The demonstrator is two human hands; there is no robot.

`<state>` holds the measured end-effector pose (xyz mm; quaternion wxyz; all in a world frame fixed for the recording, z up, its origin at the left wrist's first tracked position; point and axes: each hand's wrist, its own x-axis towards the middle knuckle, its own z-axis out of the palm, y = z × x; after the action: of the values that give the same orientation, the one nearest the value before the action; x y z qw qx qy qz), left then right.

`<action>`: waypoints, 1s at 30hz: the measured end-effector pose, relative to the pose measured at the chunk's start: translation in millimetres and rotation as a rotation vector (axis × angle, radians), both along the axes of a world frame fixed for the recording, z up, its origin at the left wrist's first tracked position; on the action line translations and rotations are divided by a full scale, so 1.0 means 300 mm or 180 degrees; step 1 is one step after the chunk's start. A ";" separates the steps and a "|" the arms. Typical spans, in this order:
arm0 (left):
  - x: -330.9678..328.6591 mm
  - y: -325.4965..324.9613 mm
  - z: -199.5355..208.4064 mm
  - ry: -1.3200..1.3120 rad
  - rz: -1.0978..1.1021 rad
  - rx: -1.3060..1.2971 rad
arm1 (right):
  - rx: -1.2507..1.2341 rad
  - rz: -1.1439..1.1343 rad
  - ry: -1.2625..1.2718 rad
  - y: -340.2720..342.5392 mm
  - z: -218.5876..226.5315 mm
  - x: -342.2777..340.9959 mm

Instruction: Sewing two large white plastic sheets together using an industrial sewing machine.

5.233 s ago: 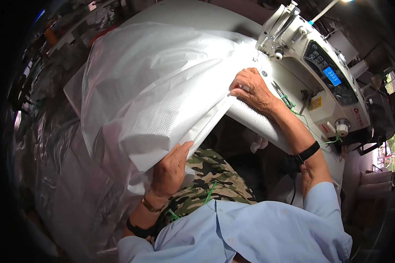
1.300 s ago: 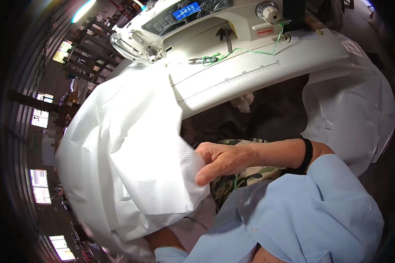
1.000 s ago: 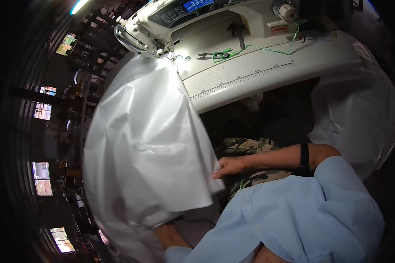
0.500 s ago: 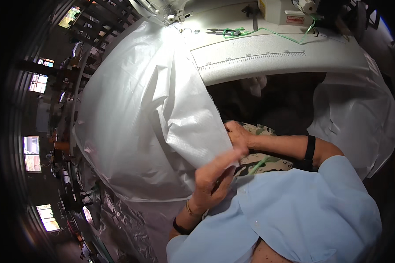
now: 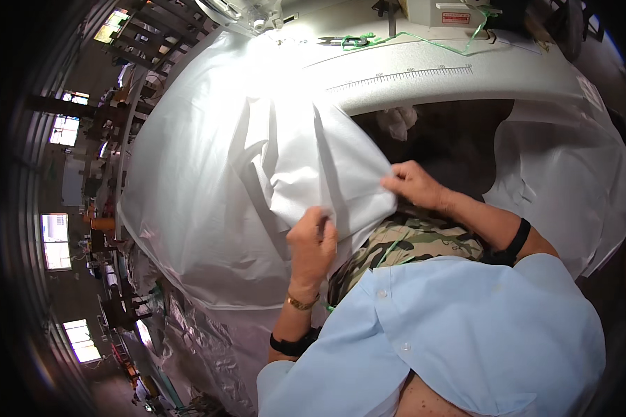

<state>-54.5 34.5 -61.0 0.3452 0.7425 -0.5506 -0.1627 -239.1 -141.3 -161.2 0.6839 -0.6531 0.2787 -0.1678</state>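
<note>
A large white sheet [image 5: 188,181], smooth and slightly shiny, spreads over the left of the sewing table and hangs toward my lap. My right hand [image 5: 419,186] pinches its right edge between thumb and fingers. My left hand [image 5: 311,243] is closed on a fold of the same sheet, nearer to me; its fingertips are partly hidden and a little blurred. Creases run from both hands up to the brightly lit sewing machine head [image 5: 247,15], where glare hides the needle area.
Thread snips [image 5: 337,41] lie on the sewing table [image 5: 424,59] beside a tangled green thread [image 5: 431,43]. The table edge curves round a dark gap holding a crumpled white bundle [image 5: 398,121]. More white sheeting [image 5: 563,181] hangs at right. Crinkled clear plastic [image 5: 202,347] lies lower left.
My hands, together near my lap before, have moved apart. The right has gone up and right with the sheet's edge, the left slightly up and left. The sheet is stretched wider between them.
</note>
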 end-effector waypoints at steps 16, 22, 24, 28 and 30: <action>0.343 0.146 0.429 -0.0622 0.1113 -0.1246 | -0.0570 -0.0206 -0.0389 -0.022 0.381 0.373; 0.400 0.074 0.598 -0.0433 0.0608 -0.1583 | 0.1513 -0.1329 -0.0667 -0.098 0.411 0.655; 0.390 0.056 0.643 -0.0412 0.0457 -0.1505 | 0.1784 -0.1105 -0.0728 -0.104 0.393 0.683; 0.394 0.030 0.686 -0.0593 0.0425 -0.1451 | 0.1414 -0.0011 -0.0897 -0.029 0.316 0.646; 0.419 0.038 0.677 -0.0741 0.0423 -0.1485 | 0.1113 0.0669 -0.1374 0.060 0.254 0.562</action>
<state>71.2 45.9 142.1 0.4512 0.6911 -0.5592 0.0781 -70.5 -123.3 -85.0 0.8431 -0.4999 0.0823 -0.1806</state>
